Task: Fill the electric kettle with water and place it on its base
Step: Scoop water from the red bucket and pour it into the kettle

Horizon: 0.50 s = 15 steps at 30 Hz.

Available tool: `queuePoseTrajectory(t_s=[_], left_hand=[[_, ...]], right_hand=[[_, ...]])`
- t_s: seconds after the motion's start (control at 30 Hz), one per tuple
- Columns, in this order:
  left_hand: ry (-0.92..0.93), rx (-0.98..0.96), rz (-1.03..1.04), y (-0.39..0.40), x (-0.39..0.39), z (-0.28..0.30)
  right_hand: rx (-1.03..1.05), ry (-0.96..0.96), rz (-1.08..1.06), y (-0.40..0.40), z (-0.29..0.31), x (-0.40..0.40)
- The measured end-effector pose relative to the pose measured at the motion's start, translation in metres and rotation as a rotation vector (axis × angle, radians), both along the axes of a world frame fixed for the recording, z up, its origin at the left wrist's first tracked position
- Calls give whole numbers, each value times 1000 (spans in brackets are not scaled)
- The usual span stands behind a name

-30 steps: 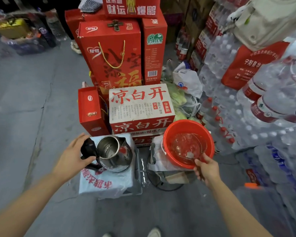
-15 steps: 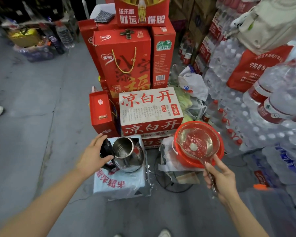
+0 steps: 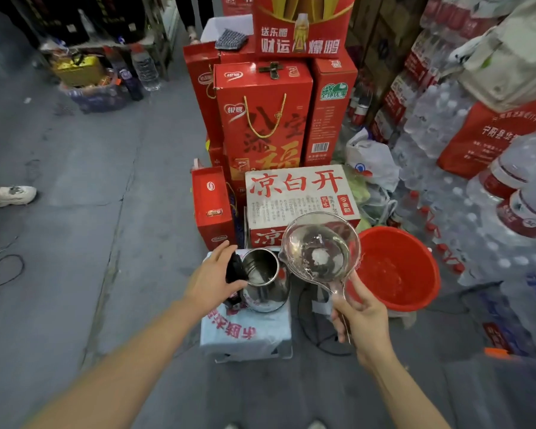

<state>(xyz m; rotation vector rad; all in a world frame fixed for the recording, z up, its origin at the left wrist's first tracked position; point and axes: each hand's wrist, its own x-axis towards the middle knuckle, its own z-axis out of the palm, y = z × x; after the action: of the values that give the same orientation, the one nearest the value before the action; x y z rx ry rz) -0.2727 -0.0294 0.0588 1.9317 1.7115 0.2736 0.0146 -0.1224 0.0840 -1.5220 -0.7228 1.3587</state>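
A steel electric kettle stands with its black lid swung open on a low stand covered with a white printed bag. My left hand grips the lid and the handle side. My right hand holds the handle of a clear plastic water scoop, which hangs with water in it just right of the kettle's mouth. A red bucket holding water stands on the floor to the right. The kettle's base is hidden.
Red gift boxes and a white carton are stacked right behind the kettle. Shrink-wrapped water bottle packs fill the right side. A black cable loop lies on the floor under the scoop. Another person's white shoe is at far left.
My right hand has lifted the scoop out of the red bucket and carried it left, up beside the kettle's mouth. My left hand has stayed on the open lid.
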Motion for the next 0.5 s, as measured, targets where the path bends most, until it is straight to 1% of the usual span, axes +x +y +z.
queuePoseTrajectory(t_s=[0.13, 0.3, 0.5], left_hand=[[-11, -17, -3, -1, -6, -2], [46, -14, -14, -2, -6, 0], [52, -6, -27, -1, -6, 0]], right_hand=[[-17, -108, 10, 8, -2, -20], [-21, -285, 30, 15, -4, -35], [9, -504, 41, 24, -8, -41]])
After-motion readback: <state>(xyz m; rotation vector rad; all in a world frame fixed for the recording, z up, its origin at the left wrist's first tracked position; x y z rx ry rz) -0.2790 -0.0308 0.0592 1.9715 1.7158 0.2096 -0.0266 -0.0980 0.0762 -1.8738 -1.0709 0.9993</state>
